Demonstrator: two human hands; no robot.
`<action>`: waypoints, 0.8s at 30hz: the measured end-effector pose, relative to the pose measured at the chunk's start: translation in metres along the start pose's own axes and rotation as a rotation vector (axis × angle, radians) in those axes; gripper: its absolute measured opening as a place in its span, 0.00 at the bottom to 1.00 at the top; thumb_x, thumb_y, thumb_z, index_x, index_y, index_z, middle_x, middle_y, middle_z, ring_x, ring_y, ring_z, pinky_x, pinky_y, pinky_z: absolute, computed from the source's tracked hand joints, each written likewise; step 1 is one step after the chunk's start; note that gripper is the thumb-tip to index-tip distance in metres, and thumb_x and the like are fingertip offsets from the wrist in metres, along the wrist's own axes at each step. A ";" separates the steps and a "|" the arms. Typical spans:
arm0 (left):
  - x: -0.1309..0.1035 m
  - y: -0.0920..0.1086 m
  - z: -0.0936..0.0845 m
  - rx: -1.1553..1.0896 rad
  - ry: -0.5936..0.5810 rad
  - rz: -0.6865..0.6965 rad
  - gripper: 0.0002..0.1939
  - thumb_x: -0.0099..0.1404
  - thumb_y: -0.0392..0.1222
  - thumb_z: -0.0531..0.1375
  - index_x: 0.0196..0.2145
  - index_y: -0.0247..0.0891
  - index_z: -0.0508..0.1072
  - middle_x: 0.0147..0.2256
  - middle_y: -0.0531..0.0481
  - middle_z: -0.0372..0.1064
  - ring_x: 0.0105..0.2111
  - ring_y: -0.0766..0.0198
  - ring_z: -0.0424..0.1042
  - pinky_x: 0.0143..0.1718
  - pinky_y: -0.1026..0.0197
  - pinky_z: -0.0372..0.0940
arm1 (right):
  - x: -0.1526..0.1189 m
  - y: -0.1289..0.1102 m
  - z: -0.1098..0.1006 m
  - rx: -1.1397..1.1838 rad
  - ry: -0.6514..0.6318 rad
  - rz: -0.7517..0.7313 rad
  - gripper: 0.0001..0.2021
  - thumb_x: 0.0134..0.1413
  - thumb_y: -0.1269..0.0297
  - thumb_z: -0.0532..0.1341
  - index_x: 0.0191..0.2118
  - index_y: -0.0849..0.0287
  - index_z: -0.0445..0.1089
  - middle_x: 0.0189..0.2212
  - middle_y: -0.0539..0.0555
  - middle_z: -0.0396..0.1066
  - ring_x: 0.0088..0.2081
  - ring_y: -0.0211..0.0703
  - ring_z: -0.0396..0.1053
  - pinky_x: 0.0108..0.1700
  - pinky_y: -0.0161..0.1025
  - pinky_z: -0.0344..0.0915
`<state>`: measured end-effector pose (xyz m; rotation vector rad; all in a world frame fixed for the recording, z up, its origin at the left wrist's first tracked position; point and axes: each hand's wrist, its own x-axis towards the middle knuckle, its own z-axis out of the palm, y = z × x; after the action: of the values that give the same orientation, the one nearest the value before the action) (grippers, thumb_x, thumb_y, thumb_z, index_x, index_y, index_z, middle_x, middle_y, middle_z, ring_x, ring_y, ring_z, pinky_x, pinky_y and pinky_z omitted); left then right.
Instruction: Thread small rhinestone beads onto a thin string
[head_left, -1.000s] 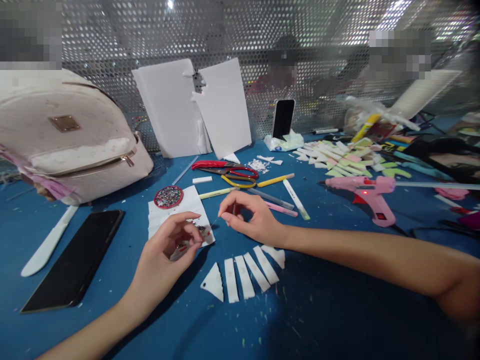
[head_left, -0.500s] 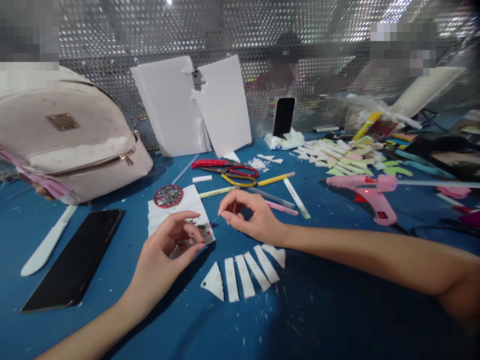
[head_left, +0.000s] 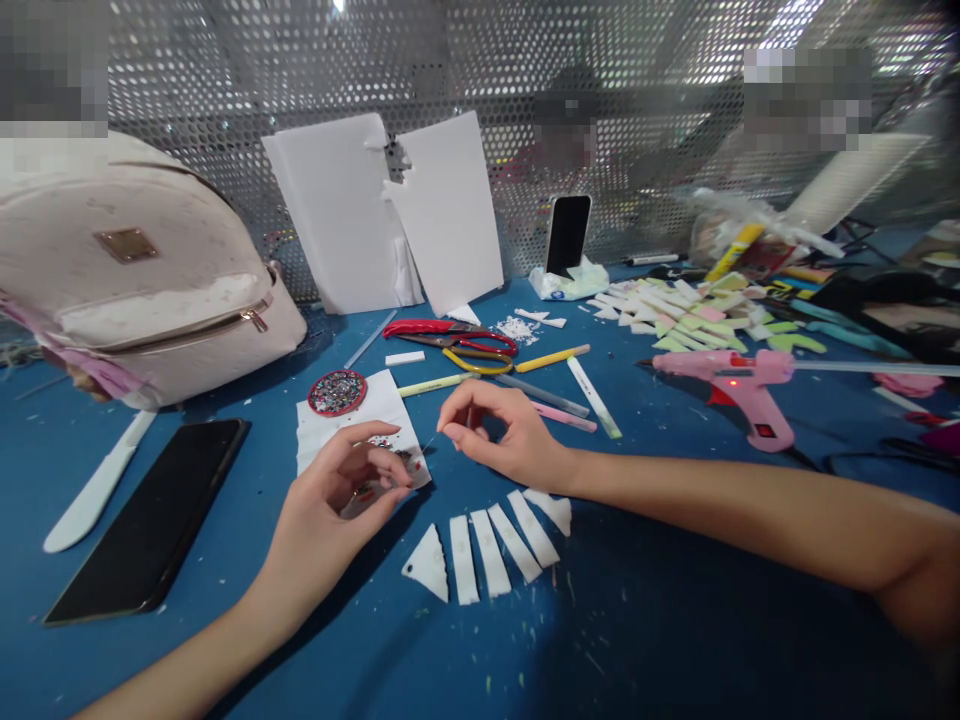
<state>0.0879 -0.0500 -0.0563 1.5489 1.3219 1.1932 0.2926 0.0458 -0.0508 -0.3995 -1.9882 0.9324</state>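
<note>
Strips (head_left: 490, 553) are lying flat near the right hand (head_left: 506, 435), fingers pinching perhaps a strand (head_left: 431, 440); past the half-curled left hand (head_left: 334, 495), hold unclear, glitter (head_left: 337, 391) is filling a round dish (head_left: 337, 414).

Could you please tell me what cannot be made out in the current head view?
Head view: whatever the right hand may be pinching is too fine to identify.
Head view: part of the white paper is hidden by the left hand.
Head view: one end of the pink marker is behind the right hand.
Head view: the backpack is cut off by the left edge.
</note>
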 end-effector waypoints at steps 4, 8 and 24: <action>0.000 0.001 0.000 -0.007 0.000 0.006 0.20 0.63 0.35 0.63 0.51 0.45 0.66 0.32 0.53 0.74 0.34 0.63 0.76 0.40 0.60 0.70 | 0.000 0.000 0.000 -0.005 -0.002 -0.002 0.03 0.61 0.69 0.60 0.35 0.61 0.69 0.30 0.50 0.69 0.28 0.33 0.64 0.28 0.32 0.60; 0.000 0.000 0.000 -0.033 -0.002 0.000 0.20 0.63 0.35 0.64 0.52 0.44 0.66 0.31 0.54 0.74 0.35 0.63 0.76 0.41 0.60 0.70 | 0.000 0.000 0.000 -0.004 -0.002 -0.002 0.03 0.61 0.69 0.60 0.35 0.61 0.69 0.30 0.49 0.68 0.27 0.33 0.63 0.28 0.32 0.60; 0.004 -0.001 -0.002 -0.170 -0.003 -0.026 0.23 0.61 0.33 0.65 0.52 0.41 0.65 0.29 0.54 0.74 0.33 0.64 0.75 0.42 0.59 0.71 | -0.001 0.000 0.000 -0.022 0.012 -0.016 0.03 0.61 0.68 0.60 0.36 0.61 0.69 0.30 0.49 0.68 0.28 0.32 0.64 0.28 0.32 0.60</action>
<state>0.0863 -0.0455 -0.0559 1.4077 1.2027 1.2526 0.2931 0.0454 -0.0511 -0.4003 -1.9897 0.8972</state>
